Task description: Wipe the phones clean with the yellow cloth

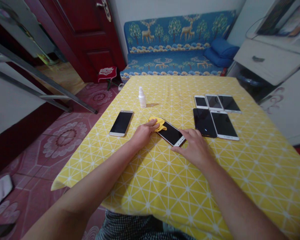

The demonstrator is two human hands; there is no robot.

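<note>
White-framed smartphone (171, 134) lies flat, screen up, angled diagonally on the tablecloth between both hands. Yellow cloth (159, 123) is bunched at its upper-left end, touching it.

Left hand (143, 134): fingers (152, 125) curled narrow over the cloth, which looks held against the phone; I can't tell how firmly. Right hand (195, 147): fingers (188, 134) spread wide, reaching the phone's right end, not wrapped around it. Right thumb (174, 149) sits on the table just below the phone's lower edge.

Near left: gold-edged smartphone (121, 123), face up, well clear of the left hand. White spray bottle (142, 98) stands upright beyond the gap between them.

Near right: black phone (203, 122) and white smartphone (223, 125) lie side by side, touching or nearly so. Three more phones (213, 102) sit in a row just beyond them, all face up.

All of this is on a yellow tablecloth (165, 190) with a white lattice print. I can see checked trousers (130, 228) at the bottom of the view. Past the table: blue deer-print sofa (175, 33), dark red door (75, 36), white drawer unit (270, 60), patterned pink floor tiles (65, 140).
</note>
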